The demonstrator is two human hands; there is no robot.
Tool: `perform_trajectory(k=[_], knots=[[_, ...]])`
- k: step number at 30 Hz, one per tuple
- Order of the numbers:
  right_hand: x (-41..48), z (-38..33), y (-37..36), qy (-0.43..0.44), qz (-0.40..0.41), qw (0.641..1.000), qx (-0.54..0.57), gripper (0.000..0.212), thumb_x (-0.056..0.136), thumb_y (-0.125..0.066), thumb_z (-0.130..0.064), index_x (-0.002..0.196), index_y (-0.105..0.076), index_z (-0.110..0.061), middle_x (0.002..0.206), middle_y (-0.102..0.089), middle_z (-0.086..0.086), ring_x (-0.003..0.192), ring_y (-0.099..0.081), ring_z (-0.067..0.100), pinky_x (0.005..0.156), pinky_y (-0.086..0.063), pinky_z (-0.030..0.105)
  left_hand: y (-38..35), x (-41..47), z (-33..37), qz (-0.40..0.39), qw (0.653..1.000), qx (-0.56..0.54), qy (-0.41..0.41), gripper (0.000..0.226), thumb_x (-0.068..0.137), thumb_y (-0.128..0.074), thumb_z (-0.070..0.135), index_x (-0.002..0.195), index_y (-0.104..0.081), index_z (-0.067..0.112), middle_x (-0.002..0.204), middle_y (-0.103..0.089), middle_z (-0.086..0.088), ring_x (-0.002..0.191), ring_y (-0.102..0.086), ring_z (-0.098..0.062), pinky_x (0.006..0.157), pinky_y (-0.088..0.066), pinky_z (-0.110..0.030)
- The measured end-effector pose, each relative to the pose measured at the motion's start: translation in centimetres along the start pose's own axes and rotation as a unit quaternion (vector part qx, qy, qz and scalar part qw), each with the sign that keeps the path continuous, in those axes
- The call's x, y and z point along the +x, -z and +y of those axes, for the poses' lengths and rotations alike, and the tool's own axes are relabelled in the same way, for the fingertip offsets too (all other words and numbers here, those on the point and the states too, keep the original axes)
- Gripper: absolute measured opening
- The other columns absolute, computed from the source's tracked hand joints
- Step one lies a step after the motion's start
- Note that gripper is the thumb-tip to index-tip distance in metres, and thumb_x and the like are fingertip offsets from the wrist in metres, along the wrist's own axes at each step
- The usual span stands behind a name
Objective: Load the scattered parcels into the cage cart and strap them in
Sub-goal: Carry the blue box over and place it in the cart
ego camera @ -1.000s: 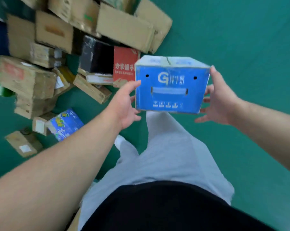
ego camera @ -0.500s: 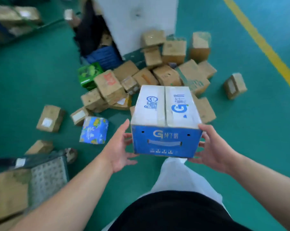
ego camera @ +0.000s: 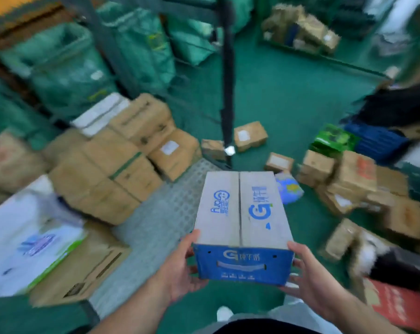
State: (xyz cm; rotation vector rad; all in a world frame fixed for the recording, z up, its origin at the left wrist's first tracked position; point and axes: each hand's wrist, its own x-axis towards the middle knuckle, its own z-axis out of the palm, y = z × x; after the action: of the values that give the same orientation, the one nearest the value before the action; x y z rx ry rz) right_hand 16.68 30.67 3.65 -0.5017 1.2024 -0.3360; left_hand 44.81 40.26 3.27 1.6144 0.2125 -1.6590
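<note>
I carry a blue carton with a white top at chest height. My left hand grips its near left corner and my right hand its near right corner, thumbs on the sides and fingers underneath. The carton hangs over the right edge of the cage cart's metal tread floor. Several brown cartons are stacked on the cart to the left. A black strap with a shiny buckle hangs down just beyond the carton.
Scattered parcels lie on the green floor at right, with a blue patterned one, a green box and a red box. A white printed carton sits near left. Green sacks stand behind the cart.
I have turned left from the parcel pile toward the cage cart, still carrying the blue carton in both hands. The cart floor and stacked cartons have come into view.
</note>
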Motion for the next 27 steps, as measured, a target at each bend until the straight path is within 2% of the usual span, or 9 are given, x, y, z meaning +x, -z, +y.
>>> perform_trajectory(k=[4, 8, 11, 15, 18, 20, 22, 24, 27], knots=[[3.7, -2.8, -8.8, -0.019, -0.061, 0.993, -0.104, 0.087, 0.05, -0.077, -0.064, 0.124, -0.064, -0.021, 0.124, -0.061, 0.016, 0.096, -0.07, 0.035, 0.083, -0.054, 0.046, 6.8, -1.7, 1.9, 0.042, 0.995, -0.08, -0.031, 0.088, 0.045, -0.083, 0.071, 0.114, -0.069, 0.019, 0.093, -0.071, -0.008, 0.086, -0.062, -0.026, 0.073, -0.048, -0.034], [9.4, -5.5, -16.1, -0.057, -0.093, 0.979, -0.174, 0.099, 0.037, -0.079, -0.058, 0.124, -0.06, -0.015, 0.123, -0.057, 0.014, 0.101, -0.062, 0.036, 0.084, -0.05, 0.047, 10.9, -1.0, 3.6, 0.096, 0.976, -0.182, -0.068, 0.085, 0.053, -0.078, 0.064, 0.121, -0.072, 0.013, 0.091, -0.074, -0.005, 0.086, -0.062, -0.025, 0.074, -0.046, -0.036], [14.1, -7.6, -21.4, -0.088, -0.145, 0.96, -0.221, 0.097, 0.039, -0.081, -0.06, 0.125, -0.061, -0.019, 0.123, -0.06, 0.011, 0.107, -0.06, 0.038, 0.084, -0.051, 0.047, 13.1, 0.1, 6.1, 0.139, 0.954, -0.252, -0.079, 0.092, 0.053, -0.081, 0.061, 0.127, -0.069, 0.007, 0.099, -0.072, -0.01, 0.092, -0.063, -0.029, 0.079, -0.051, -0.041], [19.4, -10.6, -27.8, -0.132, -0.172, 0.94, -0.262, 0.08, 0.057, -0.088, -0.054, 0.124, -0.06, -0.02, 0.122, -0.06, 0.014, 0.109, -0.061, 0.04, 0.081, -0.054, 0.049, 15.0, 1.1, 10.1, 0.192, 0.925, -0.317, -0.077, 0.093, 0.055, -0.082, 0.062, 0.127, -0.069, 0.005, 0.104, -0.069, -0.015, 0.097, -0.063, -0.034, 0.08, -0.054, -0.045], [22.8, -13.4, -32.7, -0.157, -0.187, 0.931, -0.273, 0.075, 0.057, -0.089, -0.044, 0.12, -0.058, -0.016, 0.123, -0.053, 0.014, 0.114, -0.054, 0.043, 0.096, -0.05, 0.062, 16.0, 1.9, 14.0, 0.202, 0.909, -0.357, -0.069, 0.092, 0.052, -0.083, 0.059, 0.127, -0.068, 0.006, 0.101, -0.071, -0.021, 0.097, -0.065, -0.039, 0.087, -0.053, -0.049], [24.3, -14.8, -35.8, -0.157, -0.2, 0.924, -0.285, 0.083, 0.053, -0.093, -0.049, 0.12, -0.057, -0.017, 0.124, -0.054, 0.012, 0.117, -0.054, 0.043, 0.101, -0.047, 0.067, 16.6, 2.3, 16.4, 0.213, 0.898, -0.377, -0.076, 0.09, 0.056, -0.082, 0.057, 0.128, -0.065, 0.006, 0.091, -0.073, -0.023, 0.094, -0.066, -0.04, 0.094, -0.053, -0.052], [25.6, -15.8, -38.4, -0.158, -0.203, 0.92, -0.295, 0.093, 0.048, -0.095, -0.052, 0.125, -0.056, -0.017, 0.128, -0.056, 0.011, 0.118, -0.055, 0.042, 0.092, -0.053, 0.062, 17.1, 2.4, 18.7, 0.231, 0.882, -0.404, -0.072, 0.081, 0.064, -0.08, 0.054, 0.127, -0.065, 0.006, 0.091, -0.074, -0.025, 0.096, -0.067, -0.041, 0.099, -0.053, -0.059], [26.8, -16.1, -41.0, -0.148, -0.195, 0.927, -0.283, 0.076, 0.069, -0.087, -0.045, 0.131, -0.055, -0.014, 0.132, -0.056, 0.014, 0.114, -0.057, 0.042, 0.079, -0.057, 0.056, 18.0, 2.3, 20.6, 0.236, 0.866, -0.436, -0.067, 0.072, 0.07, -0.079, 0.05, 0.126, -0.066, 0.006, 0.105, -0.073, -0.028, 0.103, -0.068, -0.044, 0.095, -0.055, -0.061], [29.2, -15.7, -44.6, -0.147, -0.18, 0.932, -0.278, 0.081, 0.056, -0.096, -0.042, 0.123, -0.061, -0.01, 0.125, -0.06, 0.016, 0.108, -0.061, 0.04, 0.074, -0.058, 0.051, 20.3, 2.6, 23.6, 0.235, 0.833, -0.496, -0.068, 0.076, 0.059, -0.083, 0.047, 0.123, -0.069, 0.007, 0.115, -0.068, -0.028, 0.105, -0.067, -0.044, 0.083, -0.06, -0.053]])
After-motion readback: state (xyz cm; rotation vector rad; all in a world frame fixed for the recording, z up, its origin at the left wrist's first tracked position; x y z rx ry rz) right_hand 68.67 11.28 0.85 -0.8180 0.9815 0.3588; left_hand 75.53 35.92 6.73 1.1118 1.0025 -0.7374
